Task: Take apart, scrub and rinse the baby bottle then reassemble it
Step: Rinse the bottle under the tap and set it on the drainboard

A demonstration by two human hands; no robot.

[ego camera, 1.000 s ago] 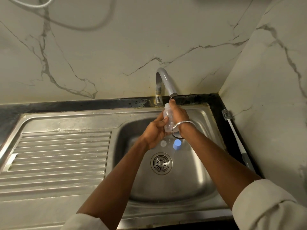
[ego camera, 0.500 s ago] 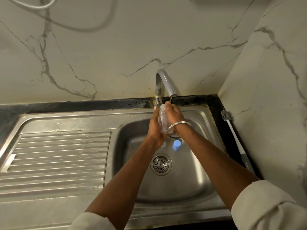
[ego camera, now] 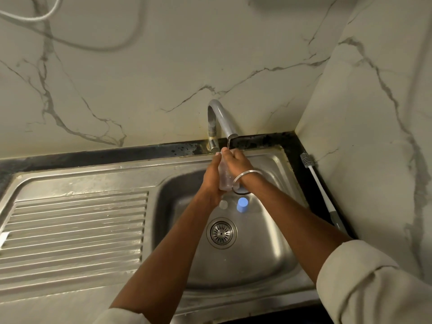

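1. Two hands meet at the clear baby bottle (ego camera: pixel 225 181), which is held upright directly under the spout of the tap (ego camera: pixel 221 115), over the rear part of the sink basin (ego camera: pixel 168 206).
2. Left hand (ego camera: pixel 210 177): fingers (ego camera: pixel 217 158) curled round the bottle's left side, tips reaching its top.
3. Right hand (ego camera: pixel 236 162): fingers (ego camera: pixel 230 153) closed over the bottle's top end, just below the spout. A metal bangle (ego camera: pixel 247 175) on this wrist lies against the bottle's lower part.
4. Below the fingers, on the basin floor: a blue cap (ego camera: pixel 242 204) and a small clear round part (ego camera: pixel 223 204), side by side and apart. The drain strainer (ego camera: pixel 221 233) lies nearer the person than both.
5. Edges: the basin's rear rim runs just behind the fingers. A bottle brush (ego camera: pixel 320 190) lies on the dark worktop (ego camera: pixel 300 174) well to the right of the fingers, along the side wall.
6. Open room: a ribbed drainboard (ego camera: pixel 74 225) spreads to the left of the fingers. The front half of the basin lies under the two forearms.
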